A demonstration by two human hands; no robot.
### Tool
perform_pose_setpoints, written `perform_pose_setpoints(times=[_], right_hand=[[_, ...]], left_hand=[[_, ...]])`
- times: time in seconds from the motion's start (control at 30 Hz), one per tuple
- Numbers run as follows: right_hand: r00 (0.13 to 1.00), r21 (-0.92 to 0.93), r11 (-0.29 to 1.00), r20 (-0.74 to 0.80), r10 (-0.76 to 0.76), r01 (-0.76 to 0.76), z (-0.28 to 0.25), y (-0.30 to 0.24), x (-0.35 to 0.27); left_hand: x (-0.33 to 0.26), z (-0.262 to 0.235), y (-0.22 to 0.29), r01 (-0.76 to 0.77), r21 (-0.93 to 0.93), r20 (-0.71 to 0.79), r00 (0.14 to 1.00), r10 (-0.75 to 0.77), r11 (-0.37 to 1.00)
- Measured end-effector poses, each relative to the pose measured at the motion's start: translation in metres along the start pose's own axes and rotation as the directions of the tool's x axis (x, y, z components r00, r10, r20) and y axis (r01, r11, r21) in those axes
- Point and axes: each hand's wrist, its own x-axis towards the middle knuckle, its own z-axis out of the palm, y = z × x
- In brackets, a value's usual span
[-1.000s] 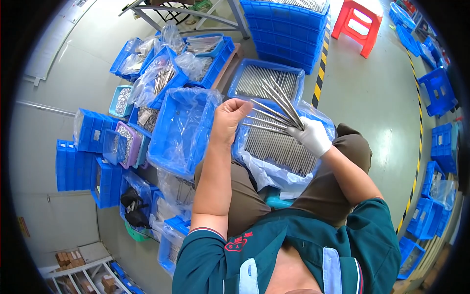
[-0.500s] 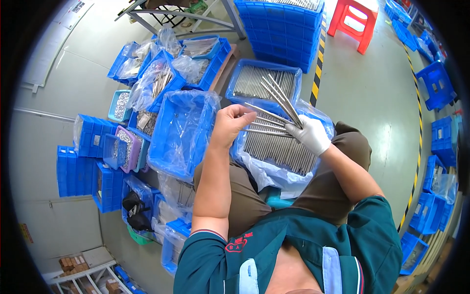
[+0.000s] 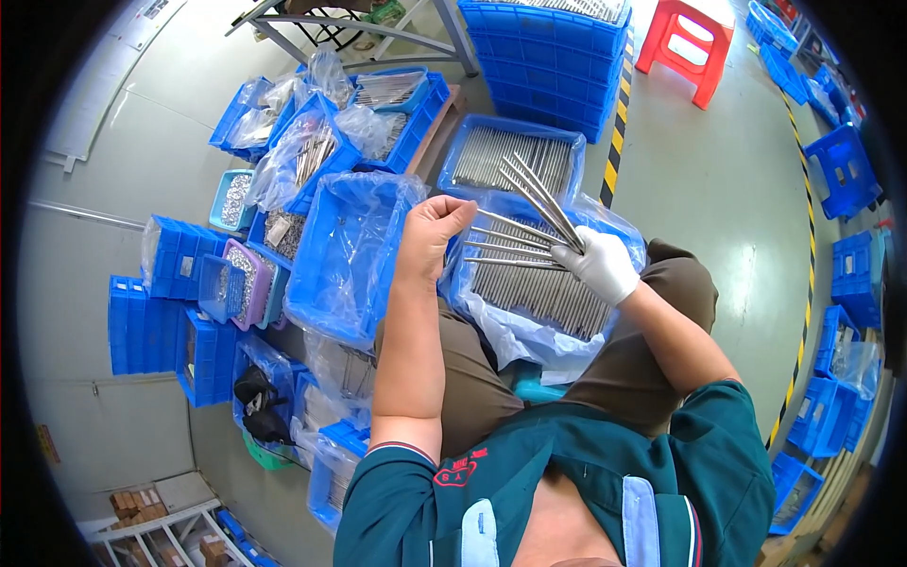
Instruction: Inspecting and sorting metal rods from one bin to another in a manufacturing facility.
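Note:
My right hand [image 3: 605, 267], in a white glove, is closed around a fan of slim metal rods [image 3: 543, 203]. Some of them point up and away, others stick out to the left. My bare left hand [image 3: 433, 231] is pinched, thumb against fingers, at the left end of one fanned rod. Under both hands is a blue crate lined with plastic film [image 3: 501, 326], holding rows of similar metal rods [image 3: 539, 298]. Just beyond it, another blue crate [image 3: 451, 151] is packed with rows of slim metal pieces [image 3: 510, 159].
To the left of my legs stands a blue crate with a clear liner [image 3: 345, 255]. Farther left are several crates and small tubs of metal parts. A tall stack of blue crates [image 3: 543, 71] rises ahead, with a red stool [image 3: 687, 42] to its right.
My left hand has drawn back a little to the left, away from the middle of the fan. The gloved right hand still grips the rods, almost in the same place.

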Motion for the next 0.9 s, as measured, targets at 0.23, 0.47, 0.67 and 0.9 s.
perform_pose_setpoints(times=[0.23, 0.47, 0.67, 0.9], right_hand=[[0.999, -0.055, 0.998, -0.031, -0.041, 0.040, -0.002, -0.006, -0.003], [0.997, -0.057, 0.997, -0.057, -0.048, 0.045, -0.002, -0.005, -0.003], [0.995, -0.099, 0.993, -0.078, -0.067, 0.060, -0.004, -0.008, -0.003], [0.997, -0.092, 0.995, -0.062, -0.045, 0.039, 0.000, 0.000, -0.002]], left_hand=[[0.000, 0.002, 0.000, -0.006, -0.032, 0.003, 1.000, 0.006, 0.999], [0.000, 0.003, -0.001, -0.003, -0.074, 0.021, 1.000, 0.004, 0.997], [-0.002, 0.017, -0.015, -0.005, -0.015, 0.055, 0.998, 0.006, 1.000], [-0.006, 0.010, 0.007, -0.082, 0.128, -0.161, 0.982, 0.102, 0.988]])
